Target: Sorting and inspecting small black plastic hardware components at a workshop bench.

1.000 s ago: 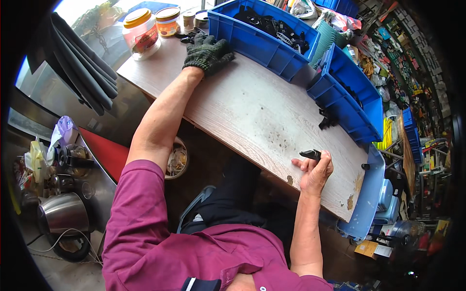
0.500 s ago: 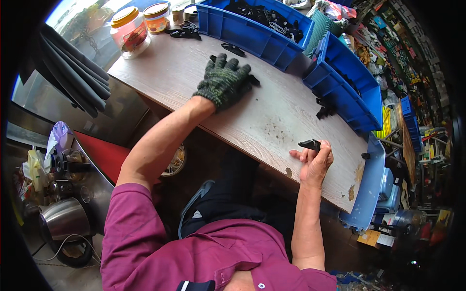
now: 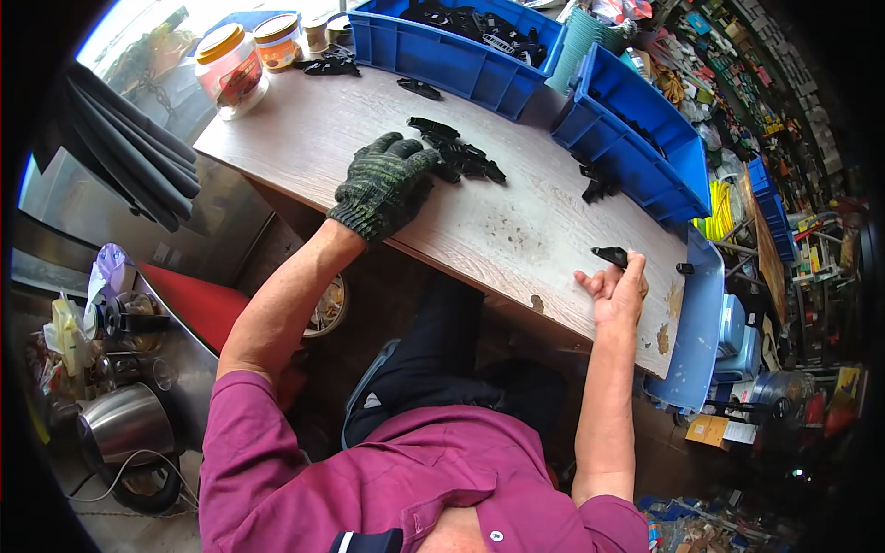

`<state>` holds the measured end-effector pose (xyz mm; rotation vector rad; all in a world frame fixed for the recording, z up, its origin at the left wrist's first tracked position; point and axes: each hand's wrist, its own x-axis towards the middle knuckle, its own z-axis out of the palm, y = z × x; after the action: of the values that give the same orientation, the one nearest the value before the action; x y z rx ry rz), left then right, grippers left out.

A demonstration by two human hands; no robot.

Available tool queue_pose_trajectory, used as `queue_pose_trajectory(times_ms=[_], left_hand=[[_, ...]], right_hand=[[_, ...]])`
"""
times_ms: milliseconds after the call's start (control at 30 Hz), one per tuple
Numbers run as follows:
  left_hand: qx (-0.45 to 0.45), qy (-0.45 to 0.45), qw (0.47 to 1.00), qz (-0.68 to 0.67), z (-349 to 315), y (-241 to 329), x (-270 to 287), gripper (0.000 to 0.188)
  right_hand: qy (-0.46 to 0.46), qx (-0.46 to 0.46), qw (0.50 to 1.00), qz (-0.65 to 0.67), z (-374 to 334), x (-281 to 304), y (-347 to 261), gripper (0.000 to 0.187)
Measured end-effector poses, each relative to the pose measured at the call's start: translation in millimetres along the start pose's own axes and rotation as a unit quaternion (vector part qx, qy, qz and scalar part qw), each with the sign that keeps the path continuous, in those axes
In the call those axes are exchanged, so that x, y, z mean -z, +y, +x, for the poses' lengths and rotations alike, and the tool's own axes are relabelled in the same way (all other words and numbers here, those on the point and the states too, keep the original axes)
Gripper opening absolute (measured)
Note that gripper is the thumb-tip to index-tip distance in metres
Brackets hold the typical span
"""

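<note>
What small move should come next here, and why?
Probably separate one piece from the bunched black parts with the gloved left hand: they lie right beside it, while the bare right hand holds a small black piece.

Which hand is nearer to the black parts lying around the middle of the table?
Left. The gloved left hand is close beside the parts, on their left; the right hand is farther away, to their right.
</note>
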<state>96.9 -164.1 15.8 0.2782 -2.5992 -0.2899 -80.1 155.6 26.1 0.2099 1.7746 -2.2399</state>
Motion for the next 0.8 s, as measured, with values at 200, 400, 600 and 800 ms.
queue_pose_trajectory(times_ms=[200,400,600,800], left_hand=[[-0.066,0.039,0.997,0.012,0,4,-6,0.031],[-0.104,-0.003,0.995,-0.006,2,38,-31,0.023],[-0.109,0.068,0.991,-0.046,20,77,-52,0.016],[-0.082,0.063,0.993,-0.062,21,83,-53,0.015]], right_hand=[[0.189,0.043,0.980,0.041,44,44,-40,0.033],[0.270,0.096,0.958,0.015,76,82,-48,0.036],[0.095,0.056,0.989,-0.096,73,16,-24,0.038],[0.030,0.034,0.973,-0.225,78,-50,-18,0.044]])
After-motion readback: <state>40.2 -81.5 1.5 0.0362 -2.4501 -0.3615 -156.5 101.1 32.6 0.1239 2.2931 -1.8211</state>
